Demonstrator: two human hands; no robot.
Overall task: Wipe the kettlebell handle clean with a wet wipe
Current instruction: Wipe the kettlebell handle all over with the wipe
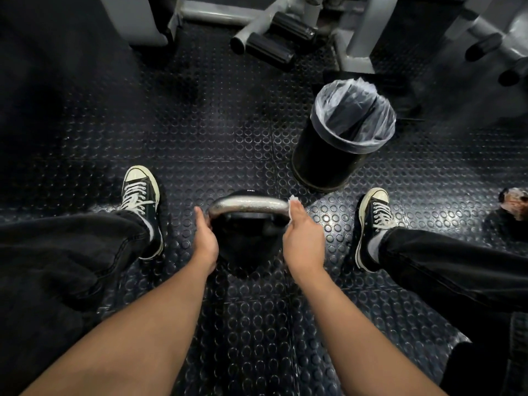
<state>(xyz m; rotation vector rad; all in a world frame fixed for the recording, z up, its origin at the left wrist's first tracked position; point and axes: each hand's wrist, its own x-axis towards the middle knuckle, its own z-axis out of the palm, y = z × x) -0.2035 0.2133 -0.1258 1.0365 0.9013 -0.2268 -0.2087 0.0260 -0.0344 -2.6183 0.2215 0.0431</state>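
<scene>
A black kettlebell (245,244) stands on the studded rubber floor between my feet. Its silvery metal handle (248,205) arches across the top. My left hand (206,238) grips the handle's left end. My right hand (303,238) is wrapped around the handle's right end, with a white wet wipe (292,200) pressed between the fingers and the metal. Only the wipe's upper edge shows above my fingers; the rest is hidden under my hand.
A black bin with a clear liner (343,135) stands just beyond my right foot (373,224). My left foot (141,204) is to the left. Grey gym machine frames and black rollers (274,38) line the far side. A small crumpled object (514,201) lies at the right edge.
</scene>
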